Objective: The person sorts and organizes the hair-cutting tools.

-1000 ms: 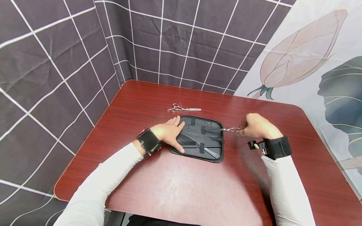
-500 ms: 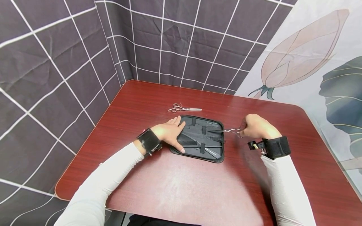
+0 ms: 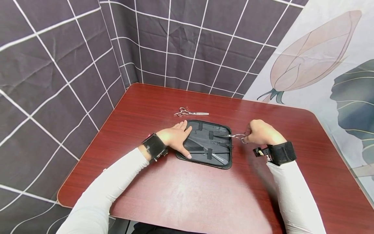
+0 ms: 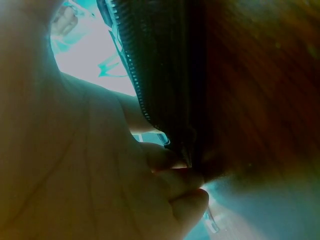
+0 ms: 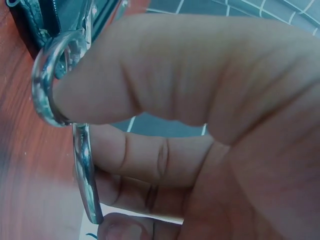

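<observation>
A black zippered case (image 3: 201, 143) lies unfolded on the red-brown table, with elastic loops inside. My left hand (image 3: 175, 136) rests across its left side, fingers spread and thumb on the near-left part. In the left wrist view, fingers (image 4: 170, 160) touch the zipper edge. My right hand (image 3: 264, 132), just right of the case, grips the ring handles of silver scissors (image 3: 241, 136). Their blades point left into the case by a loop (image 3: 211, 135); whether the tip is under it I cannot tell. In the right wrist view my thumb is at one metal ring (image 5: 42, 85).
Thinning scissors (image 3: 194, 113) lie on the table beyond the case. A comb-like tool (image 3: 218, 158) sits under another loop in the case. The table (image 3: 175, 191) meets a grid-patterned cloth wall (image 3: 187, 42) at the back and left.
My right hand has moved slightly left, and the scissors reach a little further over the case. The left hand stays in place.
</observation>
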`<state>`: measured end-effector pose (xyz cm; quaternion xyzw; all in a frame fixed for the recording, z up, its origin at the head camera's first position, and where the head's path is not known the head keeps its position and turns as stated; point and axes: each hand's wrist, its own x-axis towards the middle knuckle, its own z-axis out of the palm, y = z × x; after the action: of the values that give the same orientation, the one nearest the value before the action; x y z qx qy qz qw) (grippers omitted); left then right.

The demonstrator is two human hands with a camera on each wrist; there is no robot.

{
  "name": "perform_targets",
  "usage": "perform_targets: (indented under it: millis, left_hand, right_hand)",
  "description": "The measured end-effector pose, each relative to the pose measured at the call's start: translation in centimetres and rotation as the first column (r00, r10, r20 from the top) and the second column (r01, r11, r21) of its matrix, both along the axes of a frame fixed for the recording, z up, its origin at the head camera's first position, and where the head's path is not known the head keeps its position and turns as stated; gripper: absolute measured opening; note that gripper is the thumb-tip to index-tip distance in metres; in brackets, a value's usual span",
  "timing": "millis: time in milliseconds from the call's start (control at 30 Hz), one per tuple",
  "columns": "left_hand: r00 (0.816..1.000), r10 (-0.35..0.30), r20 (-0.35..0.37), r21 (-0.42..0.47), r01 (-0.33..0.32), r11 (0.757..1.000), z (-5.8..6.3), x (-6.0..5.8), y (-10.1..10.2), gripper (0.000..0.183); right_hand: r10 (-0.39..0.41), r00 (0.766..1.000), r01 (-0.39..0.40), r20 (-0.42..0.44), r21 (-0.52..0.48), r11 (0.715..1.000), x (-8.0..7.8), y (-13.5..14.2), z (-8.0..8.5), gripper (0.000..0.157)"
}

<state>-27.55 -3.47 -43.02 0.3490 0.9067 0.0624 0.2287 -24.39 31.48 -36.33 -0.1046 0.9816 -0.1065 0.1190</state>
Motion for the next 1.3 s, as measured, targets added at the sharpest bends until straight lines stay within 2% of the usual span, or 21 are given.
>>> perform_targets:
  millis: [1300]
  left_hand:
    - [1.0,0.008,-0.006,-0.001,-0.008,1.0,-0.2,0.0,0.0,0.135]
  right_hand:
    - [0.05,0.999,-0.05,-0.008,-0.023,0.998,-0.8,-1.6,-2.4,0.008]
